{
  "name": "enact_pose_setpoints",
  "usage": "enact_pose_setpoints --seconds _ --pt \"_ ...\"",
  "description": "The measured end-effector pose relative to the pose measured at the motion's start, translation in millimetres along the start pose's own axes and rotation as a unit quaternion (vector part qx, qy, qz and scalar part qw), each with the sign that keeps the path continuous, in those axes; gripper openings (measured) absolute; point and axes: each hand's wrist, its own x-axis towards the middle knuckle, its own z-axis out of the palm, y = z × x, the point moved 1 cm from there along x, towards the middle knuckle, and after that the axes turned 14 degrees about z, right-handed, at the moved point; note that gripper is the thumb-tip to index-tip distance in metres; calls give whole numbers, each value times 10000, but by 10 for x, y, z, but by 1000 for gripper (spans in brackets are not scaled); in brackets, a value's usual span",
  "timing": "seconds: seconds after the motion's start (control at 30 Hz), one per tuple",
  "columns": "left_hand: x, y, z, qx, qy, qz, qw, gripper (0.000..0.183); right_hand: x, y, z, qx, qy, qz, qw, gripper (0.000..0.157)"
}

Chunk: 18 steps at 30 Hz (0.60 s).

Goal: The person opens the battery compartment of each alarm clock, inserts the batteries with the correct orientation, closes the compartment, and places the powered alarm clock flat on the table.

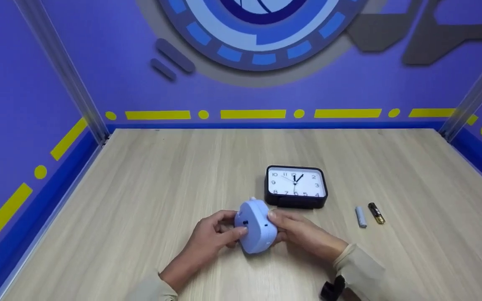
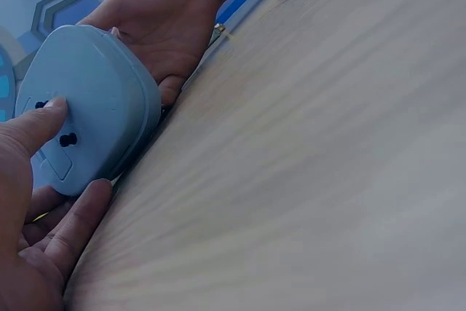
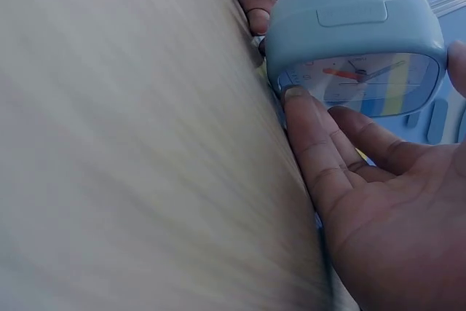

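Note:
Both hands hold a light blue alarm clock [image 1: 257,228] upright, near the front of the table. Its back, with two black knobs [image 2: 68,140] and an outlined cover, faces the left hand [image 1: 216,234]. The left thumb [image 2: 48,118] presses on the back by one knob, and the left fingers reach around the edge. On the other side, the right hand [image 1: 301,232] grips the clock between thumb and fingers. In the right wrist view the right fingertips [image 3: 295,94] lie against the clock face [image 3: 364,81], which shows an orange hand.
Just behind the held clock, a black rectangular clock [image 1: 295,187] leans back on the wooden table [image 1: 174,167]. Two small batteries lie to the right: a grey-blue one [image 1: 361,217] and a black-and-gold one [image 1: 376,213]. Blue walls [image 1: 241,94] enclose the back and sides.

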Motion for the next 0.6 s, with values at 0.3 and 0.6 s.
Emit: enact_pose_setpoints --seconds 0.3,0.6 --pt "-3 17 3 -134 61 -50 9999 55 -8 11 -34 353 -292 -60 9989 62" --pt "-5 26 -1 -133 293 38 9995 53 -43 -81 -32 61 207 31 9998 53"
